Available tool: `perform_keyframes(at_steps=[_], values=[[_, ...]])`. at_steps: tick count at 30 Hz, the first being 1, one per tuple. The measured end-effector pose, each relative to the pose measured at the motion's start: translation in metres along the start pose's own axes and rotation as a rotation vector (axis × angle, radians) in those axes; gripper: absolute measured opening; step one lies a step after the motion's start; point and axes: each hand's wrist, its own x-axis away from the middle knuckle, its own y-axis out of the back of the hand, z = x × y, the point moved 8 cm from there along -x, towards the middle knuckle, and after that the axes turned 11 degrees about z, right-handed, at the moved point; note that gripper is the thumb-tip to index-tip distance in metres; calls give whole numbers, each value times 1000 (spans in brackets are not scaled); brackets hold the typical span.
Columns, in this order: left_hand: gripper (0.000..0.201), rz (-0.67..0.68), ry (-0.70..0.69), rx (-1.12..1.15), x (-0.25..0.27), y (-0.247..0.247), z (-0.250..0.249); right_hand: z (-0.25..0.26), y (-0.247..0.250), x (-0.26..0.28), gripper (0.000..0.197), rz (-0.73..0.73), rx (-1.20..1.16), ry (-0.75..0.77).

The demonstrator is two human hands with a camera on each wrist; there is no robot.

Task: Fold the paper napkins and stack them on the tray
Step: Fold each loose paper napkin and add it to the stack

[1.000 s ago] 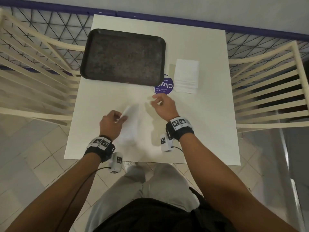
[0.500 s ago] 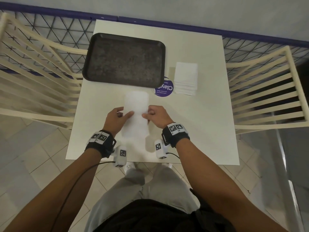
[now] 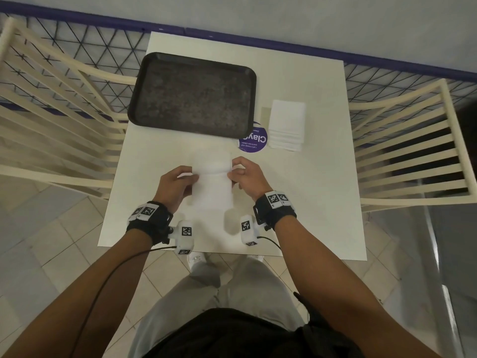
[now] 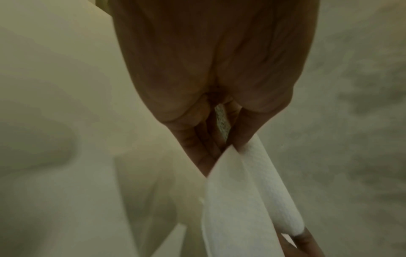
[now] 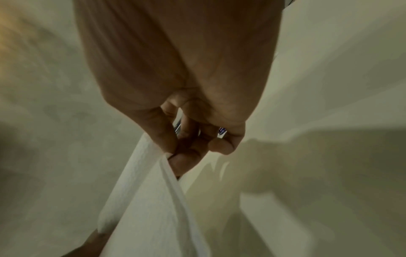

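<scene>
A white paper napkin [image 3: 212, 180] is held over the near middle of the worktop, pinched at its left and right edges, its far part being turned over toward the near part. A stack of white napkins [image 3: 286, 124] is set to the right of the dark rectangular tray [image 3: 192, 95], which lies at the far left, just apart from the stack.
</scene>
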Motion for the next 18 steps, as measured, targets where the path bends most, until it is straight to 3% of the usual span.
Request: perform_keyframes(at_steps=[9,15,18], values=[[33,-15,19,-28,2,-5,-10,-7,3,1,33,-43,-145,-80],[12,-33,-13,-79,-1,1,-7,-8,2,-1,20,-25,-52,-59],[15,-53,-61,-197,-4,6,-8,-7,2,-2,22,-25,-3,-28]])
